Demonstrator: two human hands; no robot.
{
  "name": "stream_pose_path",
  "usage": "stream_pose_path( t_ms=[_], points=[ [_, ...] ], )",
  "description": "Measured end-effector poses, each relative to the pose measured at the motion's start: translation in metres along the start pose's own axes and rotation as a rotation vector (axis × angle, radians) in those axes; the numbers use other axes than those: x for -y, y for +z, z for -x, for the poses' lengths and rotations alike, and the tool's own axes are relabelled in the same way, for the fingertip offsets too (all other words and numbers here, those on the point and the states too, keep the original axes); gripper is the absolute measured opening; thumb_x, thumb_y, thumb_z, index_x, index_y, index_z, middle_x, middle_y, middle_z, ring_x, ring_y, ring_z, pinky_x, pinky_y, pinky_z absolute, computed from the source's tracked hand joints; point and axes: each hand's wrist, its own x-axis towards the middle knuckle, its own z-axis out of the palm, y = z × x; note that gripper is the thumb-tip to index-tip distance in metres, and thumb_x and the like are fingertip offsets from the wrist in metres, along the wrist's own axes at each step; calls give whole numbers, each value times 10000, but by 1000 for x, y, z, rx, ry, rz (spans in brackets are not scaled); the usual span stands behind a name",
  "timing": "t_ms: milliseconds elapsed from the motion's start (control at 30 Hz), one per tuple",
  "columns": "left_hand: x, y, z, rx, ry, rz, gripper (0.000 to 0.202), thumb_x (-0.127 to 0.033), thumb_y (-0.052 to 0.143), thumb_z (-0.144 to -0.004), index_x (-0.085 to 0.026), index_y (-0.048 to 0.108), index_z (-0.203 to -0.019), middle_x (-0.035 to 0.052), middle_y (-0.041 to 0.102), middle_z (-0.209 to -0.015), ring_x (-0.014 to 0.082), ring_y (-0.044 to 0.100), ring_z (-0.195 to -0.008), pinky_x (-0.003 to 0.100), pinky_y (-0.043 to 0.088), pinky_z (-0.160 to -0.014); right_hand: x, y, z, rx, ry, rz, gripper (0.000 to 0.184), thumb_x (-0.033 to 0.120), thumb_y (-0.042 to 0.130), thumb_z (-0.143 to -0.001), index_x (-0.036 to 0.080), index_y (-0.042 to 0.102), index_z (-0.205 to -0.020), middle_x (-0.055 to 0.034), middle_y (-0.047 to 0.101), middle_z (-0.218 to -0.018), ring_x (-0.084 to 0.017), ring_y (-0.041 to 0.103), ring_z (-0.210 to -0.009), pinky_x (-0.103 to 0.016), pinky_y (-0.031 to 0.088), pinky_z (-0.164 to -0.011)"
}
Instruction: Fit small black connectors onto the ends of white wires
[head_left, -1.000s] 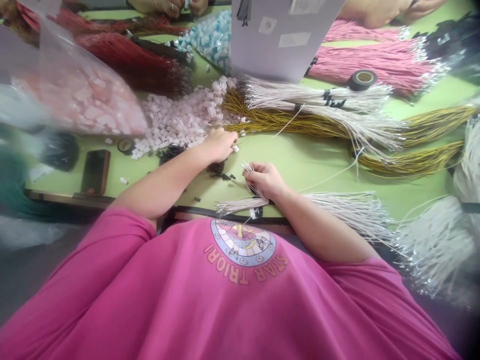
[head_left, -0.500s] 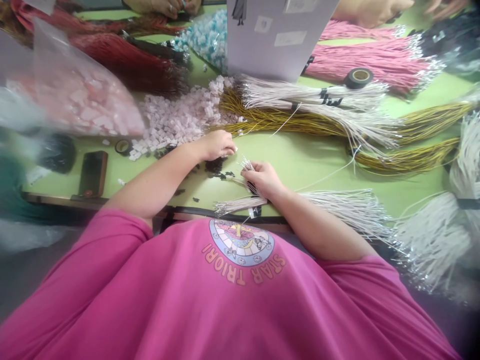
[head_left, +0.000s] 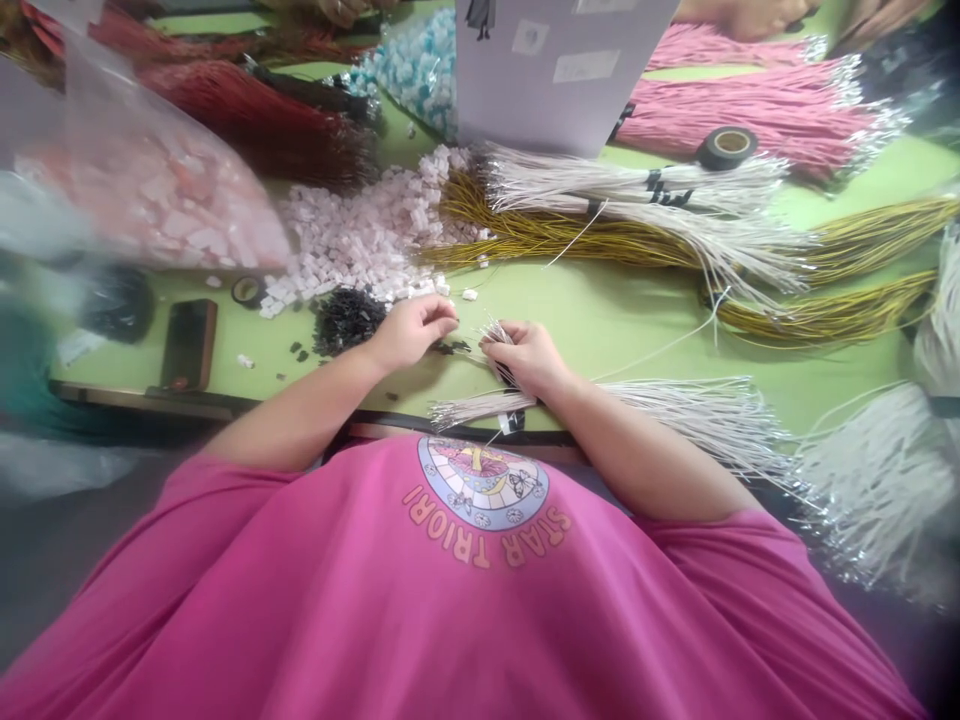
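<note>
My right hand [head_left: 529,358] is closed around a small bundle of white wires [head_left: 493,335], whose tips fan out past the thumb. To its left, my left hand [head_left: 414,330] has thumb and fingers pinched together just above a few small black pieces [head_left: 453,348]. Whatever is between those fingertips is too small to make out. A white connector [head_left: 469,295] lies on the green table beyond my left fingers. Left of that hand sits a pile of small black parts [head_left: 346,320]. Below my right hand lies a taped bundle of white wires [head_left: 675,410].
White connectors [head_left: 352,235] are heaped behind the black pile. Yellow wires [head_left: 592,245] and more white wires [head_left: 570,182] lie across the table. A phone [head_left: 187,345], black tape roll [head_left: 727,147], pink wires [head_left: 750,115] and a purple panel [head_left: 532,90] stand around. Other people's hands show at the far edge.
My left hand has drawn back toward me and left, down to the black pieces. The white connector from its fingertips now lies on the table. My right hand stays nearly still.
</note>
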Motion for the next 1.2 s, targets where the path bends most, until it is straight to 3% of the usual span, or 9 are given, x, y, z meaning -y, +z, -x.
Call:
stream_pose_path(
  t_ms=[133, 367, 1200],
  points=[
    [-1, 13, 14, 82, -118, 191, 209, -272, 666, -728, -154, 625, -896, 35, 686, -827, 137, 627, -742, 281, 498, -714, 3, 2, 1, 0, -3, 5, 86, 232, 597, -668, 147, 585, -661, 52, 503, -484, -73, 421, -420, -218, 306, -432],
    [0, 15, 14, 92, -52, 138, 103, -215, 599, -774, -157, 636, -851, 16, 665, -724, 112, 614, -671, 277, 502, -708, 2, 2, 1, -16, -34, 25, 86, 224, 579, -675, 152, 563, -630, 53, 489, -469, -66, 406, -417, -216, 295, -435],
    [1, 18, 16, 71, -94, 134, 135, -254, 621, -762, -161, 644, -857, 31, 680, -755, 127, 627, -679, 292, 510, -708, 4, 2, 2, -18, -31, 66, 94, 211, 563, -664, 158, 544, -589, 56, 477, -457, -70, 406, -423, -216, 302, -439]
  ],
)
